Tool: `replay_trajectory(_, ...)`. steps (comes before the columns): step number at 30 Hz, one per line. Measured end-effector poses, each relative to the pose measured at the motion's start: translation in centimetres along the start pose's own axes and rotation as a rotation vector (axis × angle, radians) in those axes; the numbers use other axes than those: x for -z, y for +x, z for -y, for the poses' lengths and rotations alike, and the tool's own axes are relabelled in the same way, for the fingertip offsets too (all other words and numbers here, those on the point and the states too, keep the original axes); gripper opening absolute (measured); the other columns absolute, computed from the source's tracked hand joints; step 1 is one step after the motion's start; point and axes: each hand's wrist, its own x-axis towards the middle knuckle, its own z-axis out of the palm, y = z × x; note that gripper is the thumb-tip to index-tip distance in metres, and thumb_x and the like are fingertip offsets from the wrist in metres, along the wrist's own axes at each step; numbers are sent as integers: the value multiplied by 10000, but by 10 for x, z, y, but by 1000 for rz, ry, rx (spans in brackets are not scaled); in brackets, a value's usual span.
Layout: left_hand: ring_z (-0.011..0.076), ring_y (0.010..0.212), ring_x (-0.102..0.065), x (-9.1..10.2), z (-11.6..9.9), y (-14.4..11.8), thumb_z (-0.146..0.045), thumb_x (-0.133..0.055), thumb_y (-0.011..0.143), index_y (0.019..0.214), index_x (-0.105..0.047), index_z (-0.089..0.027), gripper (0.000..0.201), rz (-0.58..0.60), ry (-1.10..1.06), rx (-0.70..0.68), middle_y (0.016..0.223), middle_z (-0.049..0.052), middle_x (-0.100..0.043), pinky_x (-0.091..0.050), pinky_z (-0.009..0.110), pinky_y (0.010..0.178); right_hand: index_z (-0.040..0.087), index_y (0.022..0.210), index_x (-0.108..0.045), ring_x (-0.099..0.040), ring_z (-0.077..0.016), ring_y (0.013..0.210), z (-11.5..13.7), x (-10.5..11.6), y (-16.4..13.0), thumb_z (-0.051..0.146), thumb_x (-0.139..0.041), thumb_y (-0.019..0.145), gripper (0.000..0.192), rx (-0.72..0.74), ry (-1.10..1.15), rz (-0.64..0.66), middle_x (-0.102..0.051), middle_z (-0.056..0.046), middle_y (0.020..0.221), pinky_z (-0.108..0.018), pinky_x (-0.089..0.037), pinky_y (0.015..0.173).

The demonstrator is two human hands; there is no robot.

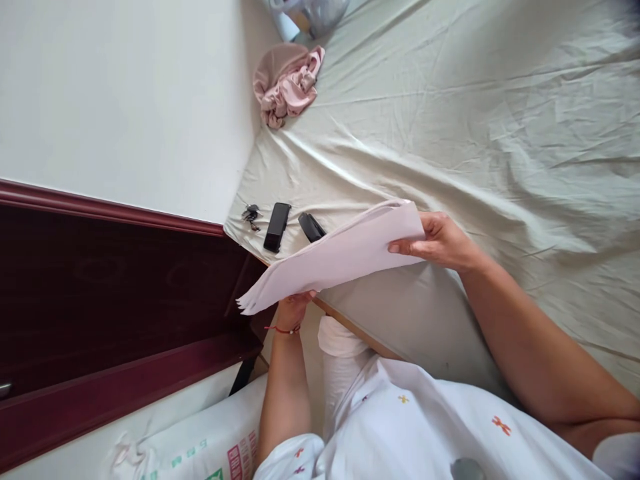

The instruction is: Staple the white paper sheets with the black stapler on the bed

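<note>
A small stack of white paper sheets (345, 257) is held up in front of me, tilted, with its loose edges fanned at the left end. My right hand (437, 243) grips the stack's right end, thumb on the near face and fingers behind. Below the left part, my left hand (295, 308) holds the lower edge; its thumb shows and the other fingers are hidden behind the paper. Just beyond the sheets lies a black stapler-like object (311, 228), partly covered by them. Beside it is a black phone-like device (277, 227).
Keys (251, 215) lie near the corner of the bed sheet (450, 133). A crumpled pink cloth (287, 83) and a clear plastic bag (313, 15) sit farther back along the white wall (125, 100). Dark red wooden furniture (110, 267) stands at left, a printed white sack (200, 433) below.
</note>
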Motion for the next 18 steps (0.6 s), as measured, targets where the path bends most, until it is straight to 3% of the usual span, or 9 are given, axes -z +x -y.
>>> replay_trajectory(2, 241, 988, -726, -4, 5, 0, -381, -1040, 447, 1090, -762, -303, 705, 12, 1, 28, 1064, 16, -797, -588, 455, 979, 193, 1014, -829, -681, -187, 827, 1, 0, 0, 453, -873, 792, 345, -10, -17, 13, -757, -20, 928, -267, -517, 702)
replay_trajectory(6, 288, 1166, -708, -11, 10, -4, -409, -1019, 500, 1044, -773, -266, 614, 19, 37, 79, 1084, 42, -798, -551, 480, 1084, 181, 926, -815, -685, -194, 805, 2, -1, 1, 471, -866, 789, 325, -39, 0, 57, -756, -30, 886, -281, -538, 713)
replay_trajectory(10, 314, 1216, -695, -12, 11, -9, -438, -1010, 500, 1030, -766, -252, 612, 55, 106, 124, 1097, 57, -798, -532, 501, 1127, 189, 1015, -817, -702, -219, 857, 1, -1, 1, 511, -859, 783, 399, -53, 23, 100, -782, -46, 961, -312, -561, 759)
replay_trajectory(12, 317, 1222, -695, -15, 11, -10, -413, -1015, 499, 1039, -769, -237, 619, 67, 170, 125, 1132, 68, -795, -502, 498, 1165, 186, 991, -809, -692, -223, 822, -1, -1, 1, 537, -865, 762, 423, -94, -23, 108, -774, -47, 906, -313, -551, 717)
replay_trajectory(15, 329, 1264, -683, -22, 10, -10, -424, -1011, 523, 1083, -777, -231, 637, 84, 206, 113, 1198, 79, -789, -475, 496, 1202, 186, 873, -791, -659, -216, 751, -5, -2, 2, 584, -838, 772, 414, -168, -95, 67, -737, -48, 805, -310, -526, 651)
replay_trajectory(18, 318, 1325, -661, -30, 8, -11, -488, -987, 578, 1156, -766, -257, 660, 49, 174, 75, 1272, 75, -771, -462, 492, 1228, 187, 879, -794, -653, -212, 750, -6, -5, 2, 615, -797, 808, 434, -209, -68, 11, -739, -53, 824, -314, -541, 655)
